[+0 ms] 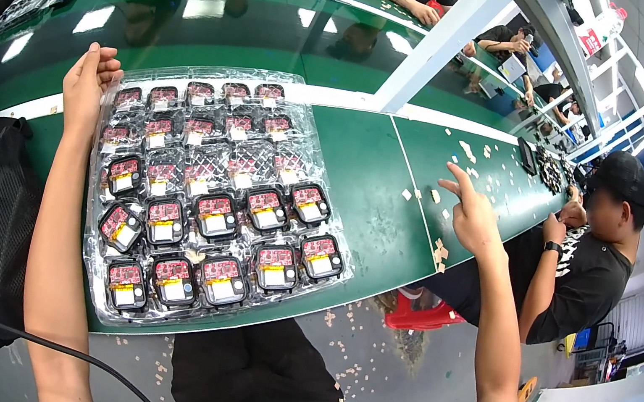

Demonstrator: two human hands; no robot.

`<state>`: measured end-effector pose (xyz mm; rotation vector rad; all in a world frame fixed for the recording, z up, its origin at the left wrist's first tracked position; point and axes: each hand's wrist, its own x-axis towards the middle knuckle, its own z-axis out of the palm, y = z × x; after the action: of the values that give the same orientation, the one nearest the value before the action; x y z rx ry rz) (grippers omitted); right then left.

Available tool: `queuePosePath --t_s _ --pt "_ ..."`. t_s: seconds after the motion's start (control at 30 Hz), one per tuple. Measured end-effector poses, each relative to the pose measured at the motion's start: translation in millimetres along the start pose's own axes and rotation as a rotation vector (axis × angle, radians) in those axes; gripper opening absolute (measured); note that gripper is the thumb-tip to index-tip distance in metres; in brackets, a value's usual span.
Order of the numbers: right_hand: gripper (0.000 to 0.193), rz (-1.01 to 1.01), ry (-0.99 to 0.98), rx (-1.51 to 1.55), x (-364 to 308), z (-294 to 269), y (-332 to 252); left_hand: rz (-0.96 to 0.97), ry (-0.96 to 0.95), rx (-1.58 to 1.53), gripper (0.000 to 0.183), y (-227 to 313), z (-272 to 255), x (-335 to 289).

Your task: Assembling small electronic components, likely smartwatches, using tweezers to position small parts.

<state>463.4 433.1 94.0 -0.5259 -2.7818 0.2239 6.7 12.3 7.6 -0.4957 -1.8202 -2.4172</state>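
A clear plastic blister tray (320,286) lies on the green bench before me. It holds rows of small black square cases (215,216) with red circuit boards and white-and-yellow parts. Some pockets around its middle rows show only a crisscross pattern. Beside the tray's far left corner is my left hand (88,84), fingers up and slightly bent, with nothing seen in it. My right hand (473,215) hovers over the bench to the right, away from the tray. Two of its fingers stretch out and others are bent; I see nothing held there.
Small tan pieces (439,255) are scattered over the bench and floor. A black mesh bag (1,207) hangs at left, with a black cable (71,350) near my left forearm. A white frame post (451,39) rises ahead. A co-worker (587,271) sits at right, beside a red stool (421,313).
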Motion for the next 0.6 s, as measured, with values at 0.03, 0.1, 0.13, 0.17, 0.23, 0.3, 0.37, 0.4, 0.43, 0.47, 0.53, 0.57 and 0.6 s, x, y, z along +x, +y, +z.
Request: queuePosePath --t_s 0.03,0.1,0.13,0.17,0.23,0.3,0.37,0.4,0.43,0.47,0.53,0.57,0.6 --pt "0.055 -0.058 0.043 0.034 -2.9 1.6 -1.8 0.014 0.007 0.003 0.040 -0.1 0.5 0.0" --pt "0.057 0.122 -0.102 -0.020 -2.2 -10.2 -8.8 -0.002 0.034 0.021 0.041 -1.2 -0.7 -0.1" --pt "0.060 0.302 -0.244 -0.074 -2.0 -14.1 -11.2 0.002 0.020 0.008 0.041 -1.9 -2.5 1.3" --pt "0.060 0.305 -0.245 -0.077 -4.9 -12.9 -10.8 0.007 0.003 -0.008 0.041 -2.3 -1.8 1.9" --pt "0.057 -0.025 0.007 0.048 -12.1 -6.5 -11.1 0.002 0.007 0.003 0.041 -3.3 -1.2 1.8" --pt "0.056 -0.110 0.039 0.079 -11.0 3.3 -20.3 0.018 0.010 0.010 0.041 -4.5 -1.4 2.8" --pt "0.054 -0.196 0.070 0.111 -10.3 4.8 -22.7 0.005 0.023 0.005 0.041 -4.5 -3.8 3.5" --pt "0.055 -0.054 -0.059 0.106 -9.0 1.4 -22.5 -0.007 0.035 0.000 0.041 -4.5 -5.2 3.7" --pt "0.056 0.087 -0.188 0.099 -7.4 -1.6 -23.7 -0.008 0.035 0.002 0.041 -5.2 -5.9 3.8" --pt "0.057 0.187 -0.224 0.058 -6.3 -5.5 -27.3 -0.005 0.027 0.001 0.041 -5.6 -3.9 3.7" --pt "0.052 -0.016 -0.034 0.093 -6.4 6.6 -26.6 -0.002 0.018 -0.001 0.041 -5.3 -1.3 3.8" --pt "0.046 -0.220 0.155 0.130 -6.2 12.6 -27.4 -0.004 0.015 -0.004 0.041 -5.7 -1.2 4.0" --pt "0.046 -0.220 0.154 0.130 -6.5 14.8 -30.5 -0.006 0.011 -0.008 0.040 -6.2 -1.0 4.2"
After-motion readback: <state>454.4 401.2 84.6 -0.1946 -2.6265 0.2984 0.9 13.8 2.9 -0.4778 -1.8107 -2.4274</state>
